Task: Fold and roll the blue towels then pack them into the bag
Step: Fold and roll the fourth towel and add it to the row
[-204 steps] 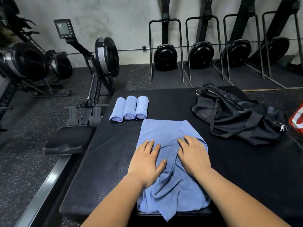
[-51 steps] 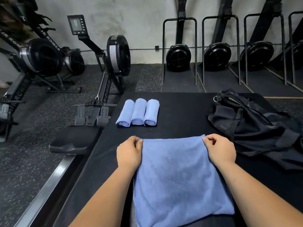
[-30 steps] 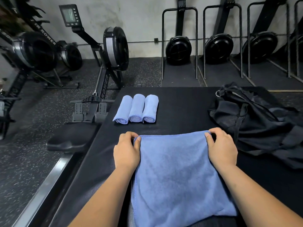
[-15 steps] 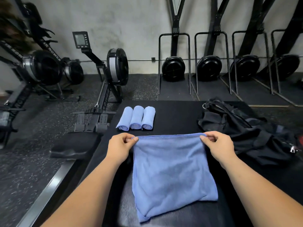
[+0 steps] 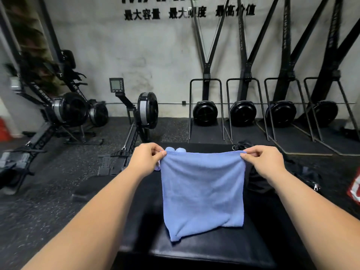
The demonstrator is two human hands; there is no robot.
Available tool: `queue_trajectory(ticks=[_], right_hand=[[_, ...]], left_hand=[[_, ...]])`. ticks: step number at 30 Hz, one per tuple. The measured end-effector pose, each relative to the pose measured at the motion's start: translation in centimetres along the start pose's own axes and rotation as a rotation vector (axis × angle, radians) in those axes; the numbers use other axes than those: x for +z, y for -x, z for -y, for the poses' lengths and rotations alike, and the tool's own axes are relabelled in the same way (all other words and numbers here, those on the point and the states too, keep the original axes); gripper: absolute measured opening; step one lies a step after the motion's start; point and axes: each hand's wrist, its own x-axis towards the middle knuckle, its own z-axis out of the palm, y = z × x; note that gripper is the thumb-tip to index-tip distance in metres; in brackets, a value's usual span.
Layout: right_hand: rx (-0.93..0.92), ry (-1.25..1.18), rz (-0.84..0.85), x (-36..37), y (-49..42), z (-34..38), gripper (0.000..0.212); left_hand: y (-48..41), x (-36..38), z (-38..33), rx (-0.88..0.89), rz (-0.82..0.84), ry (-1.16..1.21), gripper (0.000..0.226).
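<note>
Blue towel (image 5: 202,193): one, held up and spread flat facing the camera; it hangs over the table, and its lower edge is bunched and looks to touch the padding.
Rowing machines, upright (image 5: 204,113): four, stored in a row against the back wall.
Rowing machines, on the floor (image 5: 147,110): one just left of the table, and at least two more farther left.
Table (image 5: 214,250): one, black and padded, carrying the towels and the bag.
Bag (image 5: 306,173): one, black and slumped on the table's right side, largely hidden behind the right arm.
Left hand (image 5: 145,158): one, pinching the towel's top left corner between thumb and forefinger.
Right hand (image 5: 263,160): one, pinching the top right corner the same way; the two hands are well apart.
Rolled towels (image 5: 170,150): two pale blue tops show above the held towel's upper edge, beside the left hand; anything more is hidden.
</note>
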Motion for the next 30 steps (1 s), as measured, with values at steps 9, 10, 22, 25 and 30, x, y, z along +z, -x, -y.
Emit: queue_trajectory(ticks=[9, 10, 22, 25, 30], right_hand=[[-0.143, -0.075, -0.17, -6.2, 0.0, 6.6, 0.012], [-0.153, -0.064, -0.169, -6.7, 0.1, 7.1, 0.012], [-0.025, -0.478, 0.079, -10.3, 2.5, 8.3, 0.021], [0.056, -0.668, 0.228, -11.0, 2.8, 8.4, 0.035], [0.112, -0.851, 0.366, -10.2, 2.9, 8.7, 0.025]], left_hand=[[-0.8, -6.8, -6.0, 0.299, -0.164, -0.258, 0.01], [-0.8, -7.2, -6.4, 0.307, -0.166, -0.267, 0.009], [2.2, -9.5, -7.6, 0.041, 0.0, 0.312, 0.019], [2.3, -10.9, -7.4, -0.032, 0.23, 0.647, 0.035], [1.8, -11.1, -6.5, -0.091, 0.32, 0.701, 0.027]])
